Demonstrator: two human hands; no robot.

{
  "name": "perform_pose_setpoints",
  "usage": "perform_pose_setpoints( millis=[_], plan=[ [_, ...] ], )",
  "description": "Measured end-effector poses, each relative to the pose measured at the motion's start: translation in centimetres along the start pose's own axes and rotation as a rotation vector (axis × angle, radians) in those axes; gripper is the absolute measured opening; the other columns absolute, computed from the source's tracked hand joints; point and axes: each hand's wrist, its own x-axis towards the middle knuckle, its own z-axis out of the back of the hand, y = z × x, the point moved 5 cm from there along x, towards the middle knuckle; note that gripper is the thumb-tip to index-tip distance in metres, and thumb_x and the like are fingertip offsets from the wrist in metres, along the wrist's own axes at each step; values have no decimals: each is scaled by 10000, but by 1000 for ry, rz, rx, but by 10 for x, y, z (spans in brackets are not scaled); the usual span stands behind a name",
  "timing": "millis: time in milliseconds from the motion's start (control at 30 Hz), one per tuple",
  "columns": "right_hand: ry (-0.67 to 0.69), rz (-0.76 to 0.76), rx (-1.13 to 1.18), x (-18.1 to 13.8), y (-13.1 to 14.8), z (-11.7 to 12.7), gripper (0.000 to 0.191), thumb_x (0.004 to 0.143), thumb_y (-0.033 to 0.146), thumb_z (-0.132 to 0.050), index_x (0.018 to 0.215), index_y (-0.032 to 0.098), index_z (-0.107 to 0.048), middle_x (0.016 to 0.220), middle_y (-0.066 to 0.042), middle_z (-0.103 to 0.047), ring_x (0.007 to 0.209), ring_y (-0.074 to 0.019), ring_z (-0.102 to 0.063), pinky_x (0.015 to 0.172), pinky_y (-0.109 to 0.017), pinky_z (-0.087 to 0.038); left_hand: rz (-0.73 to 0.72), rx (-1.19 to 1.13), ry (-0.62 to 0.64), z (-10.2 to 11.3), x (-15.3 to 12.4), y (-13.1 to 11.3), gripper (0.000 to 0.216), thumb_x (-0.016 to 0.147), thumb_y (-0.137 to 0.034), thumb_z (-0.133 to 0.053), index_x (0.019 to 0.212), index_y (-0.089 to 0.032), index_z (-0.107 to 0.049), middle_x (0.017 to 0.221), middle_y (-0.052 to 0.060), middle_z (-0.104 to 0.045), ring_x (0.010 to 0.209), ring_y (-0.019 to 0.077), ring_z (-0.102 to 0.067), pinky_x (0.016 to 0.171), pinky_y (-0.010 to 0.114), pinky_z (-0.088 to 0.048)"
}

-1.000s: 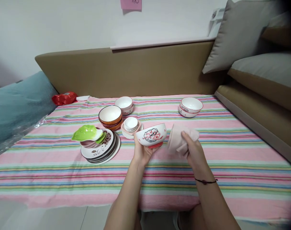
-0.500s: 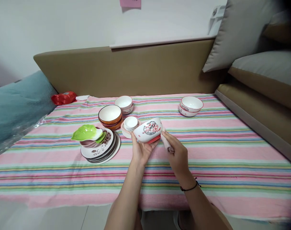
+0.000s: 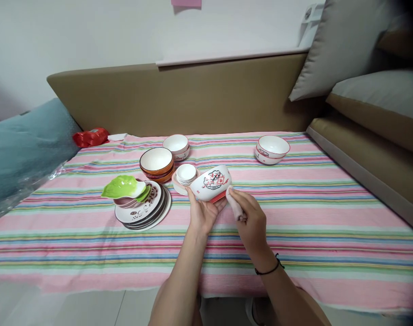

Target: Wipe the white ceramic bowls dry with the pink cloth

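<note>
A white bowl (image 3: 211, 183) with a red rim and a plum-blossom picture is tipped on its side above the striped cloth. My left hand (image 3: 204, 213) supports it from below and the left, fingers closed round it. My right hand (image 3: 250, 215) grips a pale, crumpled cloth (image 3: 236, 204) and presses it to the bowl's right side. Just behind the bowl, a stack of small white dishes (image 3: 186, 173) rests on a larger pinkish dish. The inside of the held bowl is hidden from me.
Left are stacked plates (image 3: 141, 210) topped by green leaf-shaped dishes (image 3: 123, 186). Behind stand brown bowls (image 3: 156, 159) and white bowls (image 3: 175, 143); more white bowls (image 3: 272, 146) sit right. A striped cloth (image 3: 311, 267) covers the surface, with cushions (image 3: 379, 99) along the right and a red bundle (image 3: 90, 137) far left.
My right hand and its cloth have shifted slightly along the bowl's right edge, and the cloth is turned differently. The bowl stays nearly in place in my left hand.
</note>
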Motion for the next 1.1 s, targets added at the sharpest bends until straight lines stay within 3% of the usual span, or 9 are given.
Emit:
perform_pose_setpoints(
  millis=[233,400,500,633,767,833,900,967,1100],
  plan=[
    [79,177,-17,2,25,-6,380,915,108,-506,1241,255,-637,1156,-64,-701,1144,-245,-592,997,-454,-508,-114,-21,-85,2,3,-6,666,939,-642,-296,1314,-182,-598,1207,107,-701,1028,214,-680,846,281,-543],
    [179,221,-43,1,29,-10,372,934,118,-482,1223,277,-653,1155,-24,-720,1127,-226,-589,978,-415,-523,-104,-20,-107,8,6,-2,681,908,-679,-340,1289,-191,-621,1176,95,-714,1030,227,-674,816,279,-549],
    [168,203,10,3,22,-6,355,929,142,-486,1200,282,-667,1165,-25,-718,1157,-228,-591,1000,-429,-508,-63,-22,-117,9,5,-1,711,899,-692,-340,1293,-167,-612,1147,121,-719,1004,244,-678,800,311,-558],
    [39,-54,172,6,-2,1,339,910,164,-466,1147,270,-685,1187,-47,-700,1156,-235,-615,1027,-458,-478,7,13,-69,5,2,-1,885,831,-798,-279,1349,-135,-556,1165,199,-693,999,311,-683,824,425,-555],
    [-80,-590,364,-6,-28,-6,222,871,325,-590,1003,222,-735,1059,-55,-743,1042,-248,-671,910,-381,-534,-35,30,-47,-4,-2,-6,843,825,-795,-317,1372,-190,-533,1246,179,-659,1017,313,-677,836,441,-552],
    [-118,-875,444,-19,-37,-13,284,808,420,-667,957,190,-743,935,-56,-762,938,-264,-697,777,-350,-559,-84,11,-62,-8,-4,-10,758,858,-753,-326,1356,-227,-549,1255,143,-662,1042,297,-667,837,426,-557],
    [-136,-1057,510,-30,-42,-19,359,740,472,-727,930,167,-739,838,-52,-760,855,-265,-704,675,-321,-551,-124,-6,-56,-13,-6,-14,692,878,-718,-345,1343,-253,-560,1251,116,-668,1063,289,-658,841,425,-562],
    [-144,-1121,554,-34,-44,-21,384,704,489,-754,909,164,-734,803,-46,-753,815,-251,-701,638,-301,-538,-136,-13,-49,-15,-6,-15,676,875,-715,-364,1333,-262,-570,1249,107,-669,1076,289,-652,840,429,-566],
    [-141,-1073,489,-30,-42,-15,359,700,493,-739,847,166,-729,768,-42,-744,773,-247,-693,620,-300,-520,-54,24,-91,-10,-4,-8,773,860,-763,-275,1303,-220,-601,1260,133,-662,1094,302,-648,834,422,-567]
  ],
)
